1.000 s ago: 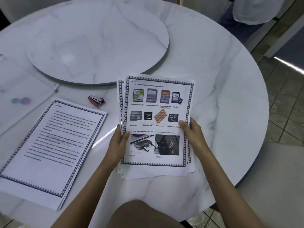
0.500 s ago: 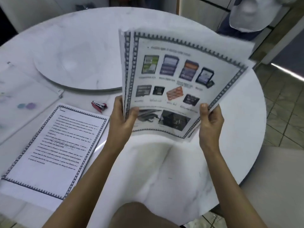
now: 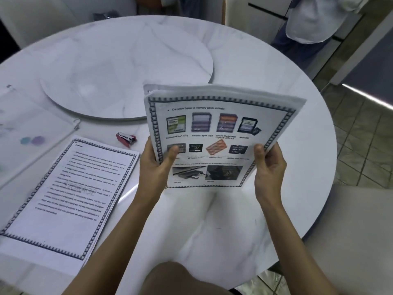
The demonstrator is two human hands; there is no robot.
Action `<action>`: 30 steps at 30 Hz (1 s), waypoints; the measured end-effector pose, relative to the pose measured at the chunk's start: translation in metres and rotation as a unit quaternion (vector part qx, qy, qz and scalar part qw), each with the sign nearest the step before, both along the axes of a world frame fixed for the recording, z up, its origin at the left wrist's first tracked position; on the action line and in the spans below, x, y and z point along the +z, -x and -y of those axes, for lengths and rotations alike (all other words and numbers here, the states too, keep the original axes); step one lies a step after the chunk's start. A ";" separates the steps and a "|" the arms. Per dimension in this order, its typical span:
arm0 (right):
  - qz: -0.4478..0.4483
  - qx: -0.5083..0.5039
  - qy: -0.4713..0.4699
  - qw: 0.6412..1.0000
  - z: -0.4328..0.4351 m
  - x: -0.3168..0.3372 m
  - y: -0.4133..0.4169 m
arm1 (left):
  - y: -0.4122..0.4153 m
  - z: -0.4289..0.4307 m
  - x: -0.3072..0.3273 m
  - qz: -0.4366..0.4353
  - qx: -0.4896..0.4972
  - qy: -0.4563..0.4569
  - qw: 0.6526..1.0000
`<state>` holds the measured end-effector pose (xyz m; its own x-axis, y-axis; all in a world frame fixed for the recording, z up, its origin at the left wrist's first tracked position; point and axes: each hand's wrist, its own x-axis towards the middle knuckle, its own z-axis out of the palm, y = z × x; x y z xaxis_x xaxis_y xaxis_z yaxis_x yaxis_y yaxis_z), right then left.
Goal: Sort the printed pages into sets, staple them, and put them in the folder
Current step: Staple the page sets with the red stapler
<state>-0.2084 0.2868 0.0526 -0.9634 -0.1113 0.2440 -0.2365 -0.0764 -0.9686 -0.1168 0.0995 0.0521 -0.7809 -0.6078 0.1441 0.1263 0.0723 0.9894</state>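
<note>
Both my hands hold a stack of printed pages (image 3: 214, 133) upright above the table, its bottom edge near the tabletop. The top sheet shows pictures of memory cards inside a dark patterned border. My left hand (image 3: 156, 165) grips the stack's left edge, thumb on the front. My right hand (image 3: 269, 167) grips the right edge. A second stack of text pages (image 3: 63, 194) lies flat at the left. A small red stapler (image 3: 126, 139) rests between the two stacks. The clear plastic folder (image 3: 29, 133) lies at the far left.
The round white marble table (image 3: 287, 116) carries a raised turntable disc (image 3: 127, 67) at its middle. A person in white stands beyond the far right edge (image 3: 314, 20). Tiled floor lies to the right. My knee (image 3: 170, 279) shows at the bottom.
The picture stack lay flat on the table a second ago. Both hands lifted it upright, then brought it down and squared it, so the sheets now sit evenly together.
</note>
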 end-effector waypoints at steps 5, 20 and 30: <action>0.029 0.015 -0.006 0.999 0.001 -0.009 -0.009 | -0.012 0.000 -0.017 0.043 -0.005 0.018 0.999; 0.047 0.016 -0.073 0.996 -0.006 -0.014 -0.007 | -0.021 -0.008 -0.019 0.075 0.003 0.060 0.995; 0.153 0.081 -0.158 0.972 -0.011 -0.035 -0.025 | -0.019 0.019 -0.019 0.102 0.008 0.049 0.994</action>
<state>-0.1838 0.2975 0.0181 -0.9491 -0.2898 -0.1232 0.0577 0.2244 -0.9728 -0.0980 0.0808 0.0336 -0.7908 -0.6106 0.0427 -0.0783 0.1701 0.9823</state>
